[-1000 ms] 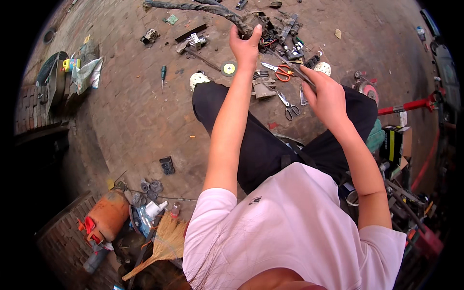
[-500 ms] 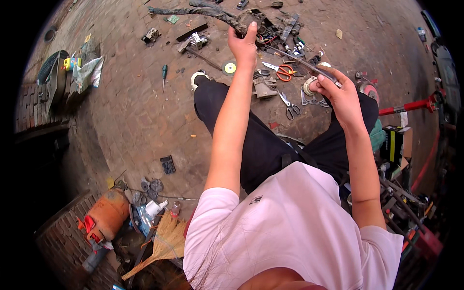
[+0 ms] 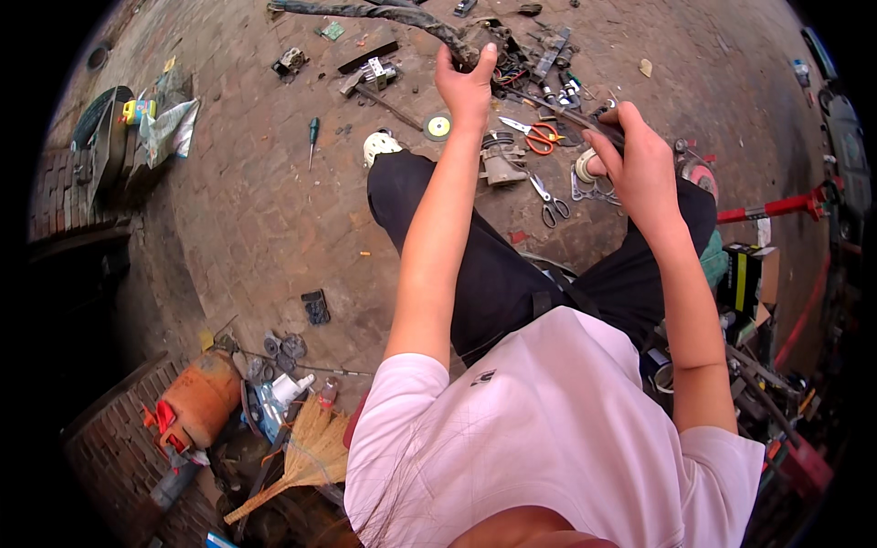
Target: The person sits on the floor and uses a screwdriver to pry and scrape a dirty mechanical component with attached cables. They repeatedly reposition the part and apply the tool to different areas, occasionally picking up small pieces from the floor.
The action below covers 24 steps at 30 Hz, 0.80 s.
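Observation:
My left hand point(image 3: 468, 87) is closed around a thick black wrapped wiring harness point(image 3: 402, 14), whose long end stretches off to the upper left. Beyond that hand, coloured wires point(image 3: 516, 75) come out of the bundle. A long, thin metal tool point(image 3: 562, 111) is gripped in my right hand point(image 3: 639, 164), its narrow end pointing at the wires by my left hand. Whether that end touches anything is too small to tell. On the ground between my forearms lie orange-handled scissors point(image 3: 541, 137), black-handled scissors point(image 3: 550, 203) and a grey cast metal part point(image 3: 502, 163).
To the left are a hammer point(image 3: 388, 105), a yellow-centred disc point(image 3: 438, 126) and a screwdriver point(image 3: 313, 137). A red metal bar point(image 3: 776, 208) and an open box point(image 3: 749, 279) stand at right. An orange gas cylinder point(image 3: 196, 402) and a straw broom point(image 3: 306, 447) lie lower left.
My right hand has turned, showing more of its back, and shifted slightly left and up with the tool. The harness end has moved a little left and up in my left hand.

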Available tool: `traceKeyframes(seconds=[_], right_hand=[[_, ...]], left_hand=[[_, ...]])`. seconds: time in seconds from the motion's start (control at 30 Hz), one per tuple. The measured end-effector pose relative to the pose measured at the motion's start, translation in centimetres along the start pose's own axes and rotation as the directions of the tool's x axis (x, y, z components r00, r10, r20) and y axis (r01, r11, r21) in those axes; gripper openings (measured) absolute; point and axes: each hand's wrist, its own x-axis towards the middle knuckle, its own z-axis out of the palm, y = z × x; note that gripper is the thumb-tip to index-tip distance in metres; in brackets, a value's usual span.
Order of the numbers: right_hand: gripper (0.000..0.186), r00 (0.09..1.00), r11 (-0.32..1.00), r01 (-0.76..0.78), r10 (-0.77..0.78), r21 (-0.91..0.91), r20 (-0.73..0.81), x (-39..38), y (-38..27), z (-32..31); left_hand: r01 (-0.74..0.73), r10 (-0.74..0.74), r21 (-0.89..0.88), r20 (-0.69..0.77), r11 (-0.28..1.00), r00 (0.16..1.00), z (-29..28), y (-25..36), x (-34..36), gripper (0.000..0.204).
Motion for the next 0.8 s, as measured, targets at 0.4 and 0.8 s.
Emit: traceKeyframes(seconds=[0.4, 0.8], right_hand=[[0.027, 0.850, 0.601, -0.492, 0.489, 0.630, 0.197, 0.7, 1.3, 0.1], [0.024, 0.999, 0.956, -0.046, 0.041, 0.289, 0.024, 1.0, 0.8, -0.1]], left_hand=[[0.003, -0.004, -0.028, -0.024, 1.000, 1.000, 0.5, 0.2, -0.1, 0.034], [-0.010, 0.011, 0.008, -0.051, 1.000, 0.999, 0.0, -0.4, 0.1, 0.033]])
